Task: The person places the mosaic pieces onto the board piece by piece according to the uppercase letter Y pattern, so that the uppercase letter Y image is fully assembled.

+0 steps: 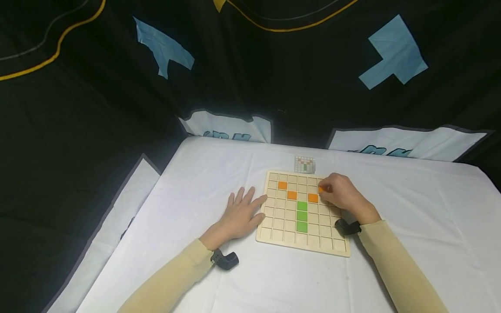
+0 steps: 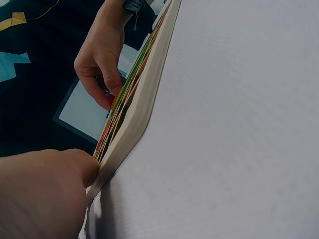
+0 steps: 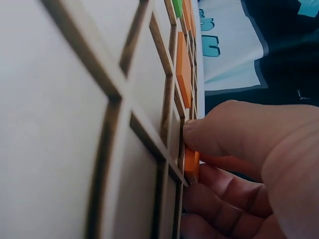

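Note:
A wooden grid board lies on the white table. My left hand is spread beside its left edge, fingers extended, with the index finger and thumb touching that edge. At the upper right of the grid, my right hand pinches an orange tile between thumb and fingers, close over the squares. Other orange tiles sit in the grid: one at the upper left, one below it and one nearer the right hand. Three green tiles form a column mid-board.
Behind the board's far edge lies a small card printed with a grid of coloured squares. White cloth covers the table. A dark curtain hangs behind it. Each wrist wears a black camera, such as the left one.

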The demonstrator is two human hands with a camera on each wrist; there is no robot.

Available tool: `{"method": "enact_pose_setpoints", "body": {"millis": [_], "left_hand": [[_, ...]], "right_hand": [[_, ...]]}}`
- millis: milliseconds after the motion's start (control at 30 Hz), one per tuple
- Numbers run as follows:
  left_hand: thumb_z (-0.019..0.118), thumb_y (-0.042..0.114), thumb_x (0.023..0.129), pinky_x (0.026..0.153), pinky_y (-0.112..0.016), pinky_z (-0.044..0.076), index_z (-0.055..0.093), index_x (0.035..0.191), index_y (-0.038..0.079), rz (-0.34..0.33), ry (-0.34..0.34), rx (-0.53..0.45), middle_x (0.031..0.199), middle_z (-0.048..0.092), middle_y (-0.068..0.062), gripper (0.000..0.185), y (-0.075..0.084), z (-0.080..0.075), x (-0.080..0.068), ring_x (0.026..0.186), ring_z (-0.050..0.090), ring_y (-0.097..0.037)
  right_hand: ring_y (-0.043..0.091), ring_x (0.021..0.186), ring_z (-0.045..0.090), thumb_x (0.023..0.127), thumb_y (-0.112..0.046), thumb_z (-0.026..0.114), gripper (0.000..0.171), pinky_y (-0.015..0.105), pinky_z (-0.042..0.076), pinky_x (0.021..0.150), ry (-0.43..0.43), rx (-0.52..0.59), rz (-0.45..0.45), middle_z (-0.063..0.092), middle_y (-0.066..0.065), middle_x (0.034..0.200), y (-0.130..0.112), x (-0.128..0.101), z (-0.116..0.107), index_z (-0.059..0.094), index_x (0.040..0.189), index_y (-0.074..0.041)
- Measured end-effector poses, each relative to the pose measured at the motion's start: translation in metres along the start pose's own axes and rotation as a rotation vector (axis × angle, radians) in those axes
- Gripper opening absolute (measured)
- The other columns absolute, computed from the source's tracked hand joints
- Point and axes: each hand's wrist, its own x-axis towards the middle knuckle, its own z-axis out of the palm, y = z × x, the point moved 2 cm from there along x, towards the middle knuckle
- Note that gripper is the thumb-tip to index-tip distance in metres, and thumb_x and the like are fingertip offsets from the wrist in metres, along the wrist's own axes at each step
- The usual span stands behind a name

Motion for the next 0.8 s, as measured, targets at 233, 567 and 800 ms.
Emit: {"method": "enact_pose_setpoints", "body": {"millis": [233, 567, 800], "left_hand": [[0.046, 0.042, 0.105, 0.121, -0.072, 0.013, 0.041, 0.157, 0.021, 0.0, 0.005, -0.001, 0.167, 0.025, -0.022, 0.057, -0.0003, -0.0007, 0.0001, 0.154, 0.015, -0.054], [0.045, 0.043, 0.105, 0.122, -0.072, 0.011, 0.04, 0.158, 0.021, -0.002, -0.01, -0.013, 0.168, 0.023, -0.023, 0.057, 0.0014, 0.001, 0.0007, 0.155, 0.012, -0.054], [0.045, 0.043, 0.105, 0.122, -0.072, 0.01, 0.039, 0.158, 0.022, -0.006, -0.015, -0.012, 0.168, 0.023, -0.022, 0.057, 0.0019, 0.0016, 0.0024, 0.155, 0.012, -0.053]], "right_hand": [[0.023, 0.08, 0.055, 0.083, 0.001, 0.069, 0.028, 0.032, 0.046, 0.069, -0.005, 0.0, 0.002, 0.07, 0.018, 0.096, -0.0006, 0.0007, -0.0003, 0.076, 0.11, 0.005], [0.025, 0.082, 0.057, 0.081, 0.0, 0.069, 0.029, 0.037, 0.05, 0.074, -0.009, 0.003, 0.02, 0.071, 0.019, 0.099, 0.004, -0.0015, 0.0011, 0.077, 0.109, 0.005], [0.029, 0.089, 0.061, 0.085, -0.005, 0.067, 0.033, 0.045, 0.055, 0.081, -0.006, 0.014, 0.062, 0.07, 0.023, 0.108, 0.007, -0.0057, -0.0008, 0.074, 0.116, 0.006]]}}
